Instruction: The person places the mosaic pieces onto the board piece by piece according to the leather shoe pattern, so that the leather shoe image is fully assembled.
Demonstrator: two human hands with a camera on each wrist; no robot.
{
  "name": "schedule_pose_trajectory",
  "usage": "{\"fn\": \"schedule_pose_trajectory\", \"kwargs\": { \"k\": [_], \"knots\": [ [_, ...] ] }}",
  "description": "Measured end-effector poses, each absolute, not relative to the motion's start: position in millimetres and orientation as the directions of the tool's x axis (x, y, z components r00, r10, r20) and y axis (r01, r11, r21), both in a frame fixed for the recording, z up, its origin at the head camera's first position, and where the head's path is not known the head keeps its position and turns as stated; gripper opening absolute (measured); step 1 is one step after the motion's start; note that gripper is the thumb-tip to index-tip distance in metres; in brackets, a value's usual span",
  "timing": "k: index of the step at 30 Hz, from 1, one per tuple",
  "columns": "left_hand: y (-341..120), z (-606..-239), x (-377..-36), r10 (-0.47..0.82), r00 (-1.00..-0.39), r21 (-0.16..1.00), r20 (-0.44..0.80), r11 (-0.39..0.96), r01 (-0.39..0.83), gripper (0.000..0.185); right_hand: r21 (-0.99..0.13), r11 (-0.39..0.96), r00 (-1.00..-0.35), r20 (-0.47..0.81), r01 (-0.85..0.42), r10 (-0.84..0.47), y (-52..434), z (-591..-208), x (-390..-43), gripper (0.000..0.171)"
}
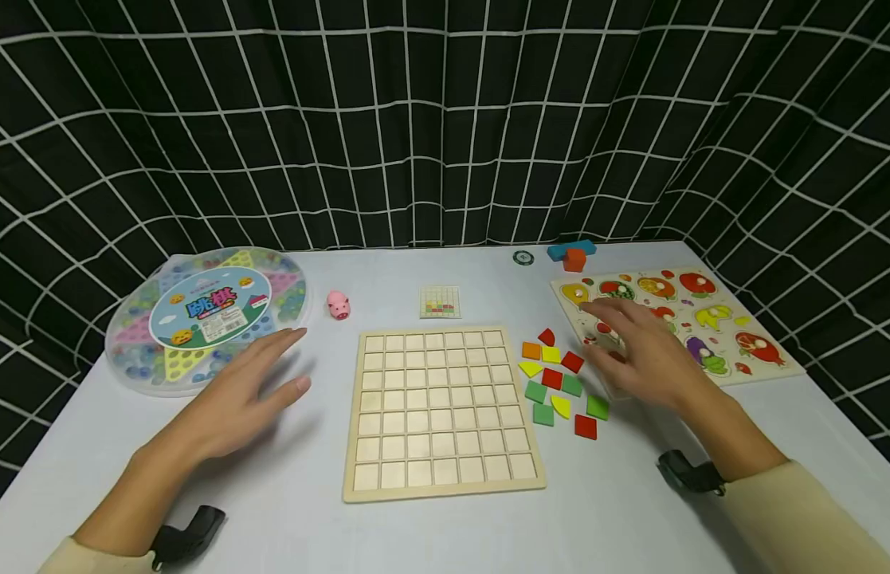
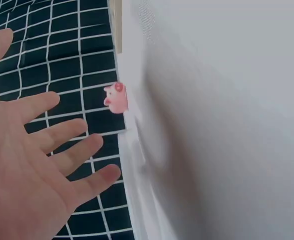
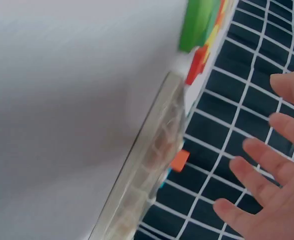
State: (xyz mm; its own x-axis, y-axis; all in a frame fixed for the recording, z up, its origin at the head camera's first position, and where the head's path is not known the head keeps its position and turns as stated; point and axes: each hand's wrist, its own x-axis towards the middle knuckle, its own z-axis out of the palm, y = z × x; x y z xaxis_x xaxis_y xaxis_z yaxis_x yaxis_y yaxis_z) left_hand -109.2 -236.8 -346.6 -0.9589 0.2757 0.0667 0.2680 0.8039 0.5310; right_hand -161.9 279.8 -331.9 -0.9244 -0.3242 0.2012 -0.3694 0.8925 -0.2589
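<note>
The wooden grid board (image 1: 443,413) is a pale square tray divided into small square cells, all showing bare wood. It lies flat on the white table (image 1: 387,526), near the front edge and about midway between the side edges.

Just beside the board's right edge lies a loose cluster of coloured tiles (image 1: 559,383): red, orange, yellow and green pieces, some square, some with one curved side.

The left hand (image 1: 247,395) is held flat with fingers straight and spread, palm down, over the table between the board's left edge and the round marble game box (image 1: 204,315) near the left edge. It grips nothing. The right hand (image 1: 641,351) is also spread wide and holds nothing; it hovers over the near left corner of the fruit puzzle board (image 1: 677,319), just to the right of the tiles.

Head view only: a small pattern card (image 1: 440,302) behind the board, blue and orange blocks (image 1: 572,253) at the far edge, and the full layout.

Left wrist view: the spread fingers (image 2: 61,132) against the black grid backdrop, with the pink pig figure (image 2: 114,97) standing at the table's visible edge; the board is not distinguishable.

Right wrist view: the right hand's fingers (image 3: 269,155) apart, a transparent edge (image 3: 147,165) seen blurred, and green and red pieces (image 3: 199,30) beyond it. Contact with the puzzle board cannot be determined from any view.
</note>
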Motion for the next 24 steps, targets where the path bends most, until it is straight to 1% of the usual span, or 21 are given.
{"fn": "schedule_pose_trajectory", "kwargs": {
  "k": [6, 10, 15, 18, 24],
  "knots": [
    [-224.0, -351.2, -119.9, 0.264, -0.964, 0.625, 0.026, 0.748, 0.222, 0.065, -0.341, 0.872, -0.936, 0.13, -0.351, -0.326, 267.7, -333.0, -165.9, 0.047],
    [-215.5, -354.9, -124.6, 0.275, -0.961, 0.643, 0.007, 0.735, 0.215, 0.065, -0.391, 0.842, -0.928, 0.11, -0.371, -0.357, 260.6, -335.7, -168.1, 0.038],
    [-207.1, -360.0, -131.0, 0.299, -0.954, 0.65, 0.01, 0.723, 0.234, 0.06, -0.405, 0.815, -0.906, 0.1, -0.414, -0.411, 249.0, -339.4, -173.5, 0.028],
    [-202.9, -363.2, -135.3, 0.314, -0.949, 0.665, 0.017, 0.706, 0.245, 0.058, -0.402, 0.813, -0.899, 0.071, -0.422, -0.431, 241.4, -340.8, -176.9, 0.024],
    [-196.5, -369.4, -140.6, 0.34, -0.941, 0.678, 0.005, 0.69, 0.253, 0.06, -0.357, 0.825, -0.884, 0.006, -0.438, -0.467, 227.4, -342.7, -181.0, 0.02]
  ]
}}
